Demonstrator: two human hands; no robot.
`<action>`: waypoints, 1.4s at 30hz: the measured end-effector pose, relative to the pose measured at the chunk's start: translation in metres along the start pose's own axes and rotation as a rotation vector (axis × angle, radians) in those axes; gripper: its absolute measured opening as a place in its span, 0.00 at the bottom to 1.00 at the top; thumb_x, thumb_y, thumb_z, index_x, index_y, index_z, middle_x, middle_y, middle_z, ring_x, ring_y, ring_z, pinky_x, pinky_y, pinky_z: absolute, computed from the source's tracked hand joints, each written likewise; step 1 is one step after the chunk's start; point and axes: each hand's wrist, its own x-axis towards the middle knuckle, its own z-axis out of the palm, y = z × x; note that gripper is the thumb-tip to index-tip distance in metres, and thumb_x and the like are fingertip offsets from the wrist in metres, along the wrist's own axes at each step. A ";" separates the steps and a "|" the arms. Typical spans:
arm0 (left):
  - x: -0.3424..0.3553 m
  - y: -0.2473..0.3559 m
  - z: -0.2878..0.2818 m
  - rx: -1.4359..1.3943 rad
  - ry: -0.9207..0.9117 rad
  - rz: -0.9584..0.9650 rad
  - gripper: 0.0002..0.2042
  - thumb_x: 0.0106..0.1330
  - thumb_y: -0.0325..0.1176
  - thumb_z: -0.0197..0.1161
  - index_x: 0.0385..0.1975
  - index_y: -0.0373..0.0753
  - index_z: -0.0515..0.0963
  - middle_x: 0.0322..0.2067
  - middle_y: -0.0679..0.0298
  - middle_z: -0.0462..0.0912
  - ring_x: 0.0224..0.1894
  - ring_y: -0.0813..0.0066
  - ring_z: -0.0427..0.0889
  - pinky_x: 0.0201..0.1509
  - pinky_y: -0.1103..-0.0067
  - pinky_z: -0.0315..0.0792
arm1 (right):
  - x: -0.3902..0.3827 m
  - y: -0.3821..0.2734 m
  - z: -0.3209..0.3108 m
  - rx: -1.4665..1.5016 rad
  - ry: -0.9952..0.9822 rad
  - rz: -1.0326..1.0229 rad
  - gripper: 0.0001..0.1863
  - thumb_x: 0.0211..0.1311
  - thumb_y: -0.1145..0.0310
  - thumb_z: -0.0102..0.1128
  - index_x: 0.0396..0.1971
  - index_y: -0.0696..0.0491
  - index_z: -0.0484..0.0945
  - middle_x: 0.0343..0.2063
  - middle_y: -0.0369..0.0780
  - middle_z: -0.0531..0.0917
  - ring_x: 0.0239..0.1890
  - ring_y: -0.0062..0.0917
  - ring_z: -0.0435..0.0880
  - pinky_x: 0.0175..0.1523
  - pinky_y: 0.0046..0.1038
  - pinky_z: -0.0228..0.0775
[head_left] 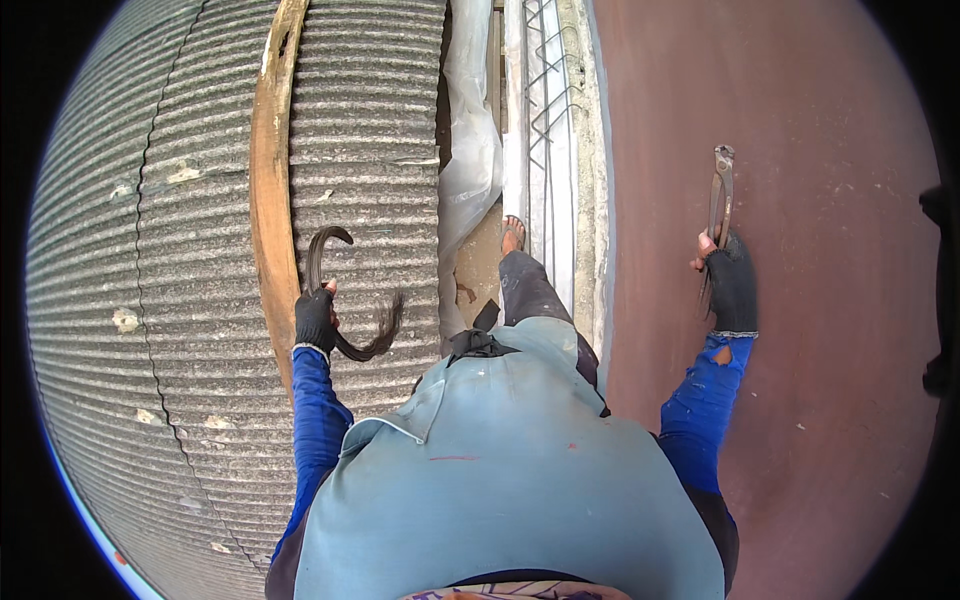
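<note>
My left hand (315, 322), in a black fingerless glove, is closed around a bundle of dark, thin tie wire (315, 258). The bundle curves like a hook above the fist, and its loose, frayed end bends away below it. On the other side, my right hand (732, 285), gloved the same way, grips a pair of end-cutting pincers (724, 180) by the handles. Their jaws point away from me, and the handles stand slightly apart. Both hands are held out wide from my body, the left over corrugated roofing and the right over a reddish-brown surface.
Grey corrugated roofing (370, 120) fills the left, with a long wooden plank (270, 170) lying along it. Between roof and reddish-brown surface (790, 420) runs a narrow gap with plastic sheeting (470, 150) and bent steel reinforcement (545, 90). My bare foot (512, 235) stands there.
</note>
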 end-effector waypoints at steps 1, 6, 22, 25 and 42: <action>0.011 0.013 0.011 0.009 0.002 -0.012 0.11 0.60 0.39 0.66 0.29 0.38 0.75 0.11 0.71 0.63 0.11 0.79 0.62 0.14 0.78 0.59 | 0.032 -0.007 0.008 0.013 -0.003 -0.006 0.15 0.62 0.58 0.60 0.36 0.55 0.75 0.23 0.32 0.72 0.25 0.16 0.73 0.34 0.22 0.67; 0.051 0.084 0.043 -0.048 0.025 -0.095 0.11 0.60 0.38 0.65 0.33 0.38 0.75 0.11 0.72 0.62 0.11 0.79 0.62 0.15 0.78 0.61 | 0.126 -0.021 0.029 -0.025 -0.001 0.098 0.14 0.61 0.58 0.61 0.34 0.54 0.76 0.20 0.32 0.73 0.23 0.15 0.72 0.30 0.20 0.64; 0.152 0.231 0.137 -0.140 0.000 0.029 0.09 0.62 0.38 0.65 0.31 0.41 0.74 0.11 0.72 0.62 0.10 0.80 0.61 0.14 0.78 0.59 | 0.185 -0.026 0.047 -0.078 0.012 0.201 0.13 0.61 0.60 0.60 0.32 0.56 0.74 0.19 0.33 0.74 0.23 0.17 0.70 0.31 0.24 0.63; 0.175 0.244 0.154 -0.067 -0.031 0.026 0.10 0.61 0.38 0.65 0.29 0.41 0.73 0.11 0.71 0.63 0.10 0.79 0.62 0.14 0.77 0.60 | 0.193 -0.023 0.050 -0.048 0.009 0.224 0.13 0.61 0.61 0.60 0.33 0.56 0.74 0.19 0.33 0.73 0.23 0.17 0.70 0.31 0.24 0.64; 0.323 0.380 0.293 -0.055 -0.053 -0.099 0.10 0.59 0.38 0.65 0.30 0.38 0.73 0.12 0.69 0.65 0.10 0.77 0.63 0.14 0.75 0.63 | 0.490 -0.147 0.113 -0.133 -0.073 0.196 0.12 0.62 0.60 0.59 0.30 0.55 0.74 0.17 0.33 0.75 0.21 0.18 0.74 0.29 0.23 0.65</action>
